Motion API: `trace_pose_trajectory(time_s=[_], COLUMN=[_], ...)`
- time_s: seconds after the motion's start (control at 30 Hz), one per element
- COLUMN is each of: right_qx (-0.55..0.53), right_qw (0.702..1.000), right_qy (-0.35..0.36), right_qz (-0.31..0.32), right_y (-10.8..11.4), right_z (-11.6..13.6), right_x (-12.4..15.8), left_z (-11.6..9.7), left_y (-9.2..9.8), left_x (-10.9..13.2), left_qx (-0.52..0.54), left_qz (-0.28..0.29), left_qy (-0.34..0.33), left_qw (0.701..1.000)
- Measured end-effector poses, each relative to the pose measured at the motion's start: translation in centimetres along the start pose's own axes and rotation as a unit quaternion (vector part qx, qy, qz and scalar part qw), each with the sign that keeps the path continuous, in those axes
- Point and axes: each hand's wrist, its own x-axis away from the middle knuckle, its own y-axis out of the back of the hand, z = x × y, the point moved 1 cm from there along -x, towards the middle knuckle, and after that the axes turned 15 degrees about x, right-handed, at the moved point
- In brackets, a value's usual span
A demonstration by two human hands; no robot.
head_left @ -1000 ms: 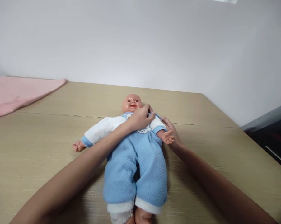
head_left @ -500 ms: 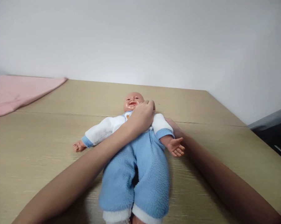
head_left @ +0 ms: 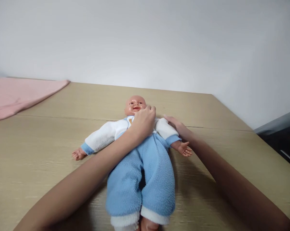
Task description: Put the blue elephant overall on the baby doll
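Note:
A baby doll (head_left: pixel 145 166) in a white and blue fleece outfit lies on its back, head away from me and arms spread to both sides. My left hand (head_left: pixel 145 121) rests across the doll's upper chest, its fingers curled closed at the collar and shoulder of the outfit. What exactly the fingers grip there is hidden by the back of the hand. At the outer side of the doll's white sleeve (head_left: pixel 164 126) is my right hand (head_left: pixel 180 127), fingers stretched toward the shoulder and partly hidden.
The doll lies on a wooden table (head_left: pixel 46 141) with a seam running across it. A folded pink cloth (head_left: pixel 19 94) is at the far left. Behind stands a pale wall (head_left: pixel 145 41). A dark object (head_left: pixel 282 138) stands beyond the table's right edge.
My right hand has risen from behind the doll's arm to the shoulder side of the sleeve. The doll's upper body and my left hand have shifted slightly left, its legs slightly right.

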Motion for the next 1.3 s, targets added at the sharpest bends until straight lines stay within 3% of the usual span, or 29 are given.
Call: trace_pose_trajectory(time_s=[0.1, 0.17, 0.23, 0.33, 0.43, 0.57, 0.7, 0.77, 0.9, 1.0, 1.07, 1.17, 1.3], right_qx=[0.143, 0.277, 0.363, 0.408, 0.417, 0.487, 0.520, 0.489, 0.435, 0.277, 0.143, 0.056, 0.061], right_qw=[0.989, 0.952, 0.917, 0.893, 0.887, 0.860, 0.824, 0.833, 0.874, 0.950, 0.985, 0.995, 0.994], right_qy=[-0.005, -0.022, 0.003, 0.071, 0.085, 0.097, 0.225, 0.255, 0.218, 0.144, 0.096, 0.077, 0.077], right_qz=[0.044, 0.125, 0.164, 0.177, 0.180, 0.117, -0.026, -0.039, -0.018, -0.002, 0.009, -0.008, -0.044], right_y=[1.5, 2.6, 3.9, 5.8, 6.9, 6.7, 3.9, 2.1, -0.3, -0.5, -0.8, -1.8, -3.3], right_z=[2.0, 3.0, 3.3, 2.8, 1.9, 1.5, 2.8, 3.5, 3.1, 1.5, 0.2, -1.3, -2.5], right_x=[2.1, 3.6, 4.5, 4.5, 3.8, 3.6, 5.8, 7.3, 9.0, 8.1, 7.1, 6.1, 6.0], left_z=[0.2, 0.2, 0.3, 0.4, 0.4, 0.7, 1.4, 2.2, 5.2, 7.6, 8.6, 9.1, 8.8], left_y=[-0.1, -0.1, -0.2, -0.7, -1.1, -1.0, 0.1, 0.7, 0.5, -0.4, -0.9, -1.1, -1.2], left_x=[0.0, 0.0, 0.1, 0.1, 0.1, 1.0, 3.7, 5.6, 9.6, 12.3, 13.7, 15.1, 15.7], left_qx=[0.001, 0.002, 0.003, 0.006, 0.018, 0.060, 0.124, 0.172, 0.247, 0.295, 0.323, 0.342, 0.320], left_qz=[0.001, 0.001, -0.001, -0.001, 0.002, -0.037, -0.115, -0.143, -0.192, -0.192, -0.187, -0.171, -0.150], left_qy=[-0.004, -0.007, -0.011, -0.026, -0.048, -0.082, -0.128, -0.133, -0.065, 0.011, 0.048, 0.076, 0.079], left_qw=[1.000, 1.000, 1.000, 1.000, 0.999, 0.994, 0.977, 0.965, 0.948, 0.936, 0.927, 0.921, 0.932])
